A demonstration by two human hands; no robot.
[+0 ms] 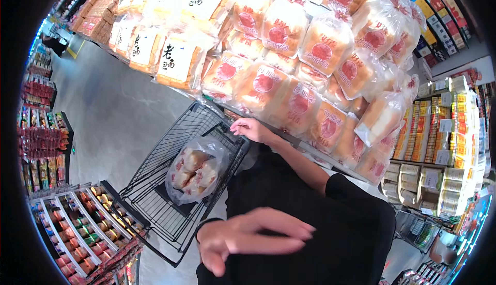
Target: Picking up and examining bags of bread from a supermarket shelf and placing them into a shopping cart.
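Observation:
Near the corner of the shopping cart and the edge of the bread display, my right hand (252, 129) has its fingers loosely curled, holding nothing. My left hand (252, 236) is in front of my black shirt, fingers spread and slightly blurred, with a dark band at its wrist. In the black wire shopping cart (145, 168) lies a clear plastic bag (197, 145) holding several wrapped bread loaves (193, 172). Packaged bread loaves (300, 101) are piled on the display, and white-labelled bread packs (178, 58) stand at its left part.
A rack of small round containers (83, 227) stands at the lower left. Grey floor (112, 103) shows beyond the cart. Shelves of canned goods (430, 184) are on the right. A person in dark clothing (54, 44) is far off at the upper left.

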